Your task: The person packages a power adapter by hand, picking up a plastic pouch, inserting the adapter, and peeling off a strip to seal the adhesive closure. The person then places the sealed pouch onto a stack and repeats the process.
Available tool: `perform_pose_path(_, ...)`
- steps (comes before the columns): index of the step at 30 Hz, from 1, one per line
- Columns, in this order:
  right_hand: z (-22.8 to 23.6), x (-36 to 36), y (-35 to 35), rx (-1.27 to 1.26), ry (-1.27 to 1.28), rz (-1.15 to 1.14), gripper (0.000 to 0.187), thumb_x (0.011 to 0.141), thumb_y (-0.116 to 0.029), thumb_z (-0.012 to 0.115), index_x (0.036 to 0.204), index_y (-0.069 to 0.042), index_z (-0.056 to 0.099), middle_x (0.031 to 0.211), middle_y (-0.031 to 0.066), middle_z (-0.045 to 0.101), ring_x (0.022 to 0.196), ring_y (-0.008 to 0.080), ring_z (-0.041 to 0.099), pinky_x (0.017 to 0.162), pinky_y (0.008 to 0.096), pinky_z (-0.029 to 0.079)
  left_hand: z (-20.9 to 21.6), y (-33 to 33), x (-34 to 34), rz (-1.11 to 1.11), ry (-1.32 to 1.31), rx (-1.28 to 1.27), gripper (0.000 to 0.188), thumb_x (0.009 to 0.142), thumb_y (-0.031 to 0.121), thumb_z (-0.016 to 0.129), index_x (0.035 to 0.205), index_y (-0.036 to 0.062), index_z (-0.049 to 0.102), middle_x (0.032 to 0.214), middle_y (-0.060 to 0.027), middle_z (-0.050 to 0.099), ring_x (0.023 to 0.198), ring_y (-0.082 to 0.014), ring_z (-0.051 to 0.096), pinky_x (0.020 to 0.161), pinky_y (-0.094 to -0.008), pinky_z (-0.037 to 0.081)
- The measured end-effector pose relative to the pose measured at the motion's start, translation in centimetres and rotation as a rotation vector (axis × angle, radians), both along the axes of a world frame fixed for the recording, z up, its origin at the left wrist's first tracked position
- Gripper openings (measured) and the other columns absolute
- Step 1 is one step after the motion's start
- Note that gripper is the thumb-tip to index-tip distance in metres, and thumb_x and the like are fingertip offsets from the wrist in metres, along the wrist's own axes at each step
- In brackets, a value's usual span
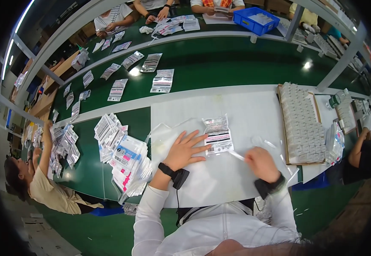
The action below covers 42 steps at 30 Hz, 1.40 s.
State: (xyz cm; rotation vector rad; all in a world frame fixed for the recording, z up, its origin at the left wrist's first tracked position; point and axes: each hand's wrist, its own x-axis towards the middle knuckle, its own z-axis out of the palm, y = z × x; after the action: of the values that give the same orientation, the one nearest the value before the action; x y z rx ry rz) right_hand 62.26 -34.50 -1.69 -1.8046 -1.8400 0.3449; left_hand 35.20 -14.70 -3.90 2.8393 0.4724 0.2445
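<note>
A flat silver and white packaging pouch (218, 135) with printed text lies on the white work surface (202, 187) in front of me. My left hand (185, 149) is spread flat, its fingertips on the pouch's left edge. To the lower right of the pouch, my right hand (262, 164) is closed, slightly blurred, around one end of a thin pale strip (237, 155). The strip's other end is at the pouch's lower right corner; I cannot tell whether it is attached. Loose clear strips (267, 143) lie to the right of the pouch.
A pile of printed pouches (128, 155) is at my left. On the right stand a tray of small white boxes (302, 123) and a plastic bottle (337, 99). Beyond is a green conveyor belt (219, 64) with scattered pouches; co-workers sit around, near a blue bin (256, 21).
</note>
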Motion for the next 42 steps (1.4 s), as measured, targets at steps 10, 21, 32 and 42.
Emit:
perform_pose_path(10, 6.8, 3.4, -13.2, -0.038, -0.189, -0.458, 0.037, 0.072, 0.010, 0.055, 0.105, -0.004, 0.062, 0.096, 0.0133, 0.061, 0.093, 0.0351, 0.057, 0.083, 0.0413, 0.045, 0.3, 0.2, 0.4, -0.017, -0.010, 0.002, 0.056, 0.088, 0.053, 0.058, 0.141, 0.0375, 0.050, 0.153, 0.0062, 0.039, 0.144, -0.0226, 0.030, 0.118, -0.0506, 0.017)
perform_pose_path(21, 0.9, 1.3, 9.6, 0.000, 0.117, 0.197, 0.053, 0.075, 0.011, 0.048, 0.116, -0.015, 0.068, 0.110, 0.0011, 0.069, 0.103, 0.0235, 0.058, 0.092, 0.0375, 0.041, 0.5, 0.2, 0.8, 0.025, -0.003, -0.077, 0.071, 0.088, 0.051, 0.060, 0.150, 0.0241, 0.038, 0.149, 0.0020, 0.046, 0.143, -0.0222, 0.033, 0.118, -0.0493, 0.016)
perform_pose_path(32, -1.6, 2.1, 8.7, 0.052, 0.015, 0.089, 0.059, 0.074, -0.017, 0.076, 0.131, -0.018, 0.059, 0.110, -0.0010, 0.065, 0.107, 0.0214, 0.056, 0.093, 0.0378, 0.040, -0.4, -0.2, 2.5, 0.203, -0.169, -0.041, 0.050, 0.085, 0.035, 0.069, 0.133, 0.0204, 0.058, 0.129, 0.0006, 0.060, 0.126, -0.0226, 0.050, 0.108, -0.0441, 0.032)
perform_pose_path(42, -0.8, 1.9, 8.1, 0.167, -0.110, 0.097, 0.037, 0.074, -0.009, 0.073, 0.109, -0.021, 0.071, 0.114, 0.0017, 0.063, 0.103, 0.0255, 0.058, 0.088, 0.0378, 0.045, 0.1, -0.6, 3.2, 0.230, -0.312, 0.016, 0.028, 0.080, 0.023, 0.072, 0.108, 0.0202, 0.071, 0.121, -0.0015, 0.063, 0.115, -0.0248, 0.055, 0.099, -0.0416, 0.040)
